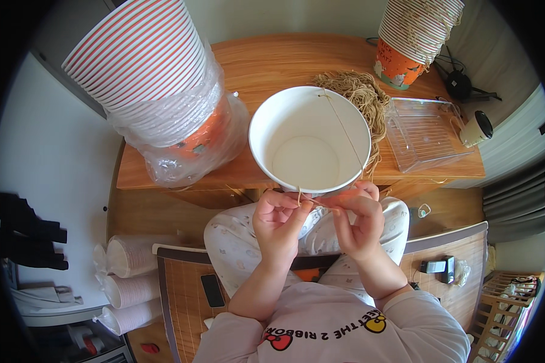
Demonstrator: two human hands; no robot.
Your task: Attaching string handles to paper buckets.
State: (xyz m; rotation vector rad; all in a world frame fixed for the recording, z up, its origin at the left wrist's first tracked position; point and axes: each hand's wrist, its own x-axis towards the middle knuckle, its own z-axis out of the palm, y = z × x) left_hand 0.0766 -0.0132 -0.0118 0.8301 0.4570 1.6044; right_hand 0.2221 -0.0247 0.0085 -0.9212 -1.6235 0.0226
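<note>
A white paper bucket (274, 134) stands at the front edge of the wooden table, its mouth facing me. A thin tan cord (340, 121) runs from the bucket's far rim across the opening to its near right side. Just below the near rim, my left hand (277, 224) pinches a cord end between thumb and fingers. My right hand (360, 221) is also closed on the cord, close to the left. The exact loop between the fingertips is too small to make out. Behind the bucket on the right lies a bundle of loose tan cords (374, 103).
A tall stack of buckets (145, 60), partly wrapped in clear plastic, rises at the left. Another bucket stack (406, 51), hung with cords, stands far right. Nearby are a clear plastic tray (421, 136) and a paper cup (475, 128). A phone (212, 290) lies at lower left.
</note>
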